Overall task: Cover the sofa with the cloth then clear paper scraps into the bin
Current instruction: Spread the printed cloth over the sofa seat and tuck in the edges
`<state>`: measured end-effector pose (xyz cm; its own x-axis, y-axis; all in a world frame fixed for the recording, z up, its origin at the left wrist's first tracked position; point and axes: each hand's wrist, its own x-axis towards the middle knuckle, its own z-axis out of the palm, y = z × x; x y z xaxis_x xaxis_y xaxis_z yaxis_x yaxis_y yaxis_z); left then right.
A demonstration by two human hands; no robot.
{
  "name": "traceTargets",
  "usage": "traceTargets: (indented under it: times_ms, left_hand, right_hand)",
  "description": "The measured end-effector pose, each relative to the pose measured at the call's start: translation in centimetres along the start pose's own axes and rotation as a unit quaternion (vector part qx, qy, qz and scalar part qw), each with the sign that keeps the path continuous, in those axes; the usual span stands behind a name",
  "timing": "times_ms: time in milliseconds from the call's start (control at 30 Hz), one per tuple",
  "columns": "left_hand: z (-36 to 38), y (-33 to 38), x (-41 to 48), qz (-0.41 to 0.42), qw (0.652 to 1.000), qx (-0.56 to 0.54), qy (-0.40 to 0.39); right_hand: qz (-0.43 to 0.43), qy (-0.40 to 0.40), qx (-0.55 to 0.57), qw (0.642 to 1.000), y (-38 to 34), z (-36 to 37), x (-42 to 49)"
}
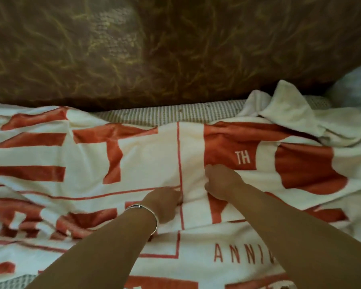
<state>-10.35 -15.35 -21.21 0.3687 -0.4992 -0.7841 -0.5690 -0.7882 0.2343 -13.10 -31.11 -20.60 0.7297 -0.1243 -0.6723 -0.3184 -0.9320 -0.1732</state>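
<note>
The cloth [92, 159] is being pinched by the curled fingers [212, 171] of left hand [165, 203] and right hand [221, 180]. The sofa [175, 49] is being covered only partly, its rear seat edge bare; clearing paper scraps is judged pending.

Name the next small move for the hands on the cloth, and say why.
Probably slide the cloth up toward the backrest: the left hand and right hand grip it mid-seat, while a strip of bare seat shows behind its edge.

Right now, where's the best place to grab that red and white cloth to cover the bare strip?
Probably the far edge of the cloth, pinched from above and drawn back: it lies loose, stopping short of the sofa backrest, leaving bare seat showing.
</note>
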Motion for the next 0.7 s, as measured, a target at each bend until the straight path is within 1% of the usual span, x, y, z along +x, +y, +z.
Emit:
traceTargets:
  times_ms: [67, 100, 133, 167, 200, 233, 267, 300, 333, 367, 433, 500, 567, 633, 700]
  left_hand:
    - [-1.0, 0.5, 0.3, 0.030, 0.995, 0.054, -0.079]
    - [-1.6, 0.7, 0.5, 0.044, 0.992, 0.078, -0.090]
    - [-2.4, 1.1, 0.9, 0.055, 0.991, 0.094, -0.074]
    - [-3.2, 1.4, 1.5, 0.061, 0.994, 0.084, -0.030]
    - [-3.9, 1.6, 1.8, 0.061, 0.996, 0.051, 0.037]
    - [-4.9, 2.2, 2.4, 0.067, 0.990, 0.022, 0.125]
    - [-5.8, 2.9, 3.0, 0.081, 0.975, 0.006, 0.208]
    - [-6.7, 3.6, 3.5, 0.095, 0.959, 0.009, 0.267]
    - [-7.5, 4.5, 4.1, 0.110, 0.947, 0.025, 0.302]
    - [-8.1, 5.1, 4.7, 0.121, 0.940, 0.046, 0.315]
    - [-8.7, 6.7, 6.2, 0.145, 0.937, 0.082, 0.308]
    - [-8.6, 8.8, 7.5, 0.171, 0.943, 0.100, 0.269]
    - [-7.9, 11.5, 8.5, 0.183, 0.954, 0.102, 0.214]
    - [-7.0, 14.3, 9.2, 0.185, 0.965, 0.076, 0.170]
    - [-6.4, 17.3, 10.3, 0.189, 0.970, 0.054, 0.142]
  right_hand:
    - [0.012, 0.003, 0.011, 1.000, 0.8, -0.7, 0.0]
    - [0.018, 0.010, 0.014, 1.000, 1.3, -0.9, -0.1]
    - [0.026, 0.023, 0.017, 0.999, 2.0, -1.3, -0.1]
    - [0.034, 0.040, 0.021, 0.998, 2.7, -1.7, -0.1]
    - [0.044, 0.055, 0.023, 0.997, 3.2, -1.9, 0.0]
    - [0.060, 0.077, 0.030, 0.995, 4.1, -2.2, 0.1]
    - [0.080, 0.091, 0.038, 0.992, 4.8, -2.4, 0.1]
    - [0.102, 0.106, 0.044, 0.988, 5.6, -2.6, 0.1]
    - [0.125, 0.111, 0.040, 0.985, 6.3, -2.7, -0.1]
    - [0.143, 0.117, 0.023, 0.983, 7.0, -2.7, -0.2]
    - [0.168, 0.113, -0.030, 0.979, 8.9, -2.8, -0.5]
    - [0.193, 0.101, -0.084, 0.972, 11.3, -3.1, -0.8]
    - [0.217, 0.073, -0.123, 0.966, 14.4, -3.5, -1.0]
    - [0.234, 0.017, -0.173, 0.957, 17.6, -3.7, -1.5]
    - [0.236, -0.038, -0.215, 0.947, 21.0, -3.3, -2.3]
